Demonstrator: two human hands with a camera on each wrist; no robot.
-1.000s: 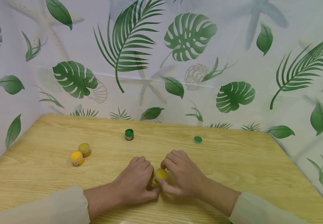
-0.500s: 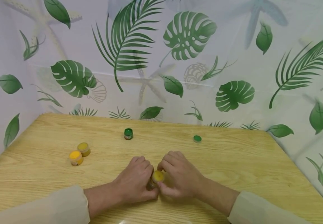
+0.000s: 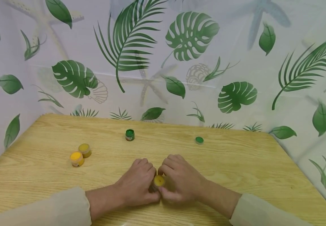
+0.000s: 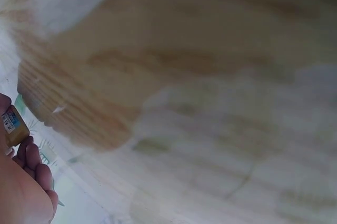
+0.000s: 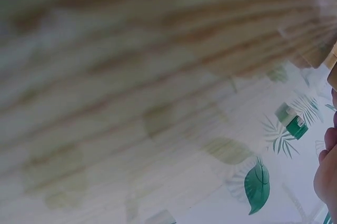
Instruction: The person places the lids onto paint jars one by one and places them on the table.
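Note:
Near the front middle of the table (image 3: 230, 163), my left hand (image 3: 137, 182) grips a small jar of yellow paint, its fingers curled round the side. In the left wrist view the labelled wall of this paint jar (image 4: 15, 128) shows between thumb and fingers of the left hand (image 4: 29, 187). My right hand (image 3: 182, 180) pinches the round yellow lid (image 3: 159, 180), which lies over the jar's mouth in the head view. The two hands almost meet around it, hiding most of the jar. In the right wrist view only part of the right hand (image 5: 327, 174) shows at the edge.
Two more yellow paint jars stand at the left, a brighter one (image 3: 76, 159) in front of a duller one (image 3: 85, 150). Farther back is an uncovered green paint jar (image 3: 129, 135). A green lid (image 3: 199, 140) lies right of it. A leaf-print cloth (image 3: 151, 62) hangs behind the table.
The right hand has brought the yellow lid left and down from the jar's right edge until it covers the mouth. The left hand keeps its grip in place.

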